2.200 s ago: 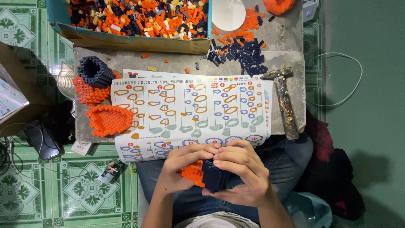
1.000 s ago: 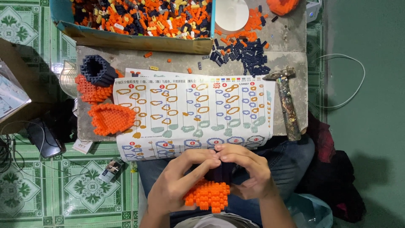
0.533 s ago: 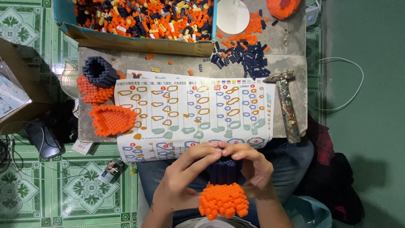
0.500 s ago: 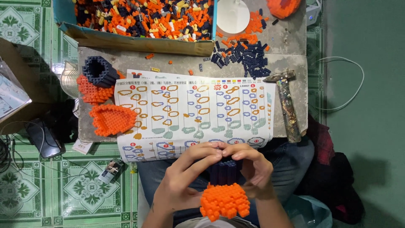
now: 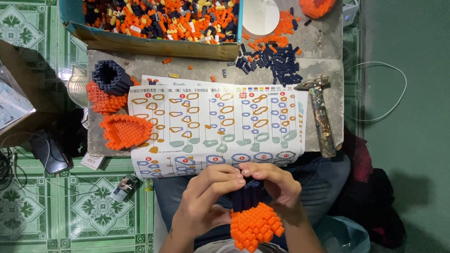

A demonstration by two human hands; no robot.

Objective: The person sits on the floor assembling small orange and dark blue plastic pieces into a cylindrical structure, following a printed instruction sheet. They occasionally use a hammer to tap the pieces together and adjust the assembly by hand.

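While both hands grip it over the lap, the brick model (image 5: 253,220) sits between them: left hand (image 5: 206,199) and right hand (image 5: 276,187) pinch its navy top, fingertips probably touching. Just beyond them lies the instruction sheet (image 5: 215,122) on the surface (image 5: 206,75); hammer (image 5: 323,117) past the right hand.

Between the hands sits a block model (image 5: 251,218) with a dark navy stem above a bright orange studded body. Beyond the hands, the white instruction sheet (image 5: 215,124) carries rows of orange, blue and grey-green outlines with small red number dots, and past it lie navy and orange loose bricks (image 5: 274,58). The floor (image 5: 84,208) left of the hands is green tile with pale floral patterning.
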